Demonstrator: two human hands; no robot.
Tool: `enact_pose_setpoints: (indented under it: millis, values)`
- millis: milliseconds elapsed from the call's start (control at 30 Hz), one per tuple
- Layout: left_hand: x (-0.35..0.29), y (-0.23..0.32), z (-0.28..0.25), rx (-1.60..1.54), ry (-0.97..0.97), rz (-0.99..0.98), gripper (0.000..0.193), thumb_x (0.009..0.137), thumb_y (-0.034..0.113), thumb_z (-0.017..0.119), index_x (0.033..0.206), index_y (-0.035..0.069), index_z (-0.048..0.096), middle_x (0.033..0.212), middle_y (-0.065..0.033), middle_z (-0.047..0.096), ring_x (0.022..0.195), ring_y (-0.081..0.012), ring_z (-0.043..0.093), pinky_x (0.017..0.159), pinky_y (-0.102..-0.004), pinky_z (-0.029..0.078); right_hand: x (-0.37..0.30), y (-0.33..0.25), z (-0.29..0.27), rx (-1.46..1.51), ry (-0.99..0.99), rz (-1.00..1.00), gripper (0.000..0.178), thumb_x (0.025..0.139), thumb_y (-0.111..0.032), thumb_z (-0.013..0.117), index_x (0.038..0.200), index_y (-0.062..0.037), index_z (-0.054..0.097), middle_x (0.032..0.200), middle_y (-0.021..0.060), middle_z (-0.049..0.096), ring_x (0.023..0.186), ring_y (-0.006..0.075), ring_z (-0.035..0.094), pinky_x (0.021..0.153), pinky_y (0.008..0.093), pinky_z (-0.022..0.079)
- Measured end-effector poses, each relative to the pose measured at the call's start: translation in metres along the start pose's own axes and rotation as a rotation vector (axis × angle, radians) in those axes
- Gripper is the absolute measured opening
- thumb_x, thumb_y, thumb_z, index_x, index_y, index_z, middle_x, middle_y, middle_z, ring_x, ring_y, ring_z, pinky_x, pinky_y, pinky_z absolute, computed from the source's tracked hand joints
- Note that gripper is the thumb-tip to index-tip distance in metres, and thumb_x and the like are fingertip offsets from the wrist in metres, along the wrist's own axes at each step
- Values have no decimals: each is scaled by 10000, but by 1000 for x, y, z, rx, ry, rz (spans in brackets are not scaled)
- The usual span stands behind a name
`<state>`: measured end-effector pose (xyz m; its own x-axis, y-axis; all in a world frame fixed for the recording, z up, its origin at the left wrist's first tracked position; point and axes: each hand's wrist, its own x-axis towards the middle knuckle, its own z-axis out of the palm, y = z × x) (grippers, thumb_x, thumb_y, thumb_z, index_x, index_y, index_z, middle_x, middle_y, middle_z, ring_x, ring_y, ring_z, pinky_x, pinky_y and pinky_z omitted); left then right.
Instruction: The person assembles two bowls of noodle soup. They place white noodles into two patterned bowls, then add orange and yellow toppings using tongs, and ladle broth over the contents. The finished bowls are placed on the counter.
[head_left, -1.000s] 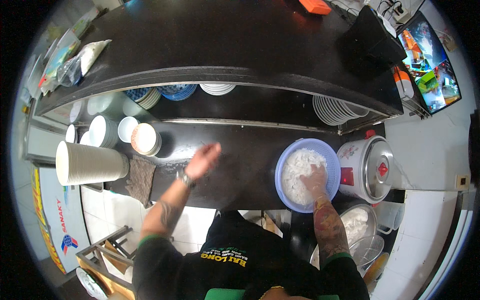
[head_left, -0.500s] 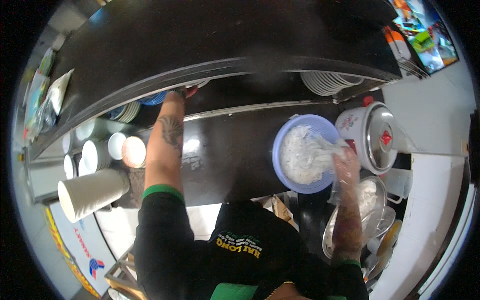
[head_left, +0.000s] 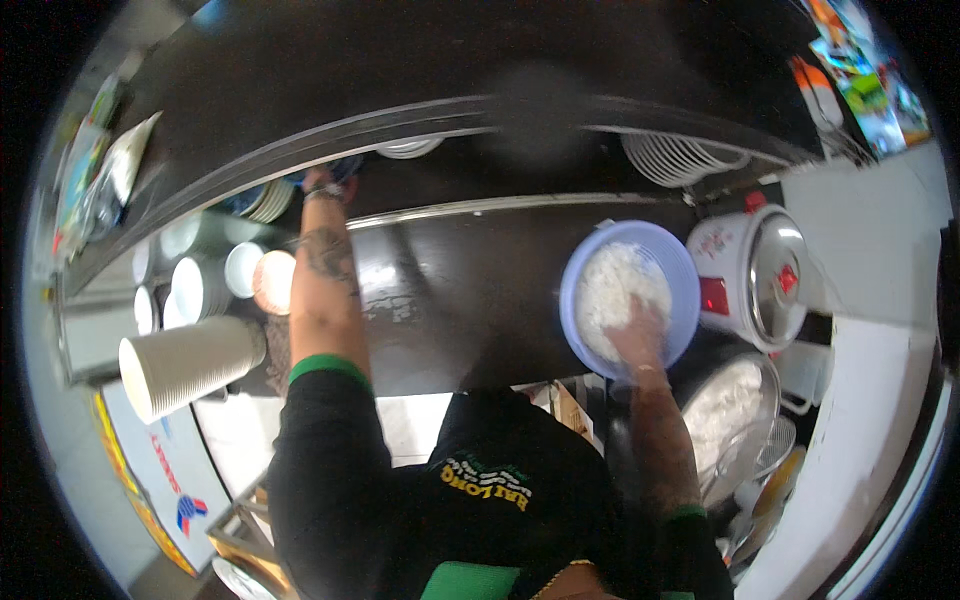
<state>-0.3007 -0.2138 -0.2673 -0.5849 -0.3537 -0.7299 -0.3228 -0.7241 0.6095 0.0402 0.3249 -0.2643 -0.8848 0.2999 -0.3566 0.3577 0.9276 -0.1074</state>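
Note:
In the blue-violet plastic basket lies a mound of white noodles. My right hand, in what looks like a thin clear glove, reaches down into them. Its fingertips are sunk in the noodles and blurred, so their grip does not show. My left hand reaches under the raised shelf at the far left of the counter. It is at the blue dishes, and the shelf edge hides most of its fingers. Beside it stands a stack of light-rimmed bowls.
A pot with a metal lid stands right of the basket. Nearer me is a bowl of white food with a wire strainer. Paper cups lie at left. The shelf edge overhangs stacked white plates.
My right hand has lowered from the basket's right rim into the noodles; the lifted strands no longer show. My left hand has shifted left under the shelf to the blue dishes.

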Motion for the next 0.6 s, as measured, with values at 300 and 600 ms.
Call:
enact_pose_setpoints:
  millis: [300, 600]
  values:
    - [12, 62, -29, 35, -167, 163, 514, 873, 361, 588, 1306, 111, 470, 1364, -107, 461, 1204, -292, 460, 866, -449, 509, 3, 28, -74, 343, 213, -100, 366, 756, -171, 648, 1113, -89, 628, 1081, 177, 647, 999, 358, 615, 891, 391, 491]
    - [-143, 7, -122, 152, -374, 111, 353, 712, 128, 589, 1045, 31, 522, 1026, -123, 598, 826, -276, 587, 623, -339, 516, -45, 48, -173, 762, 232, -156, 373, 728, -162, 689, 1073, -29, 634, 1046, 184, 651, 975, 321, 630, 881, 388, 485]
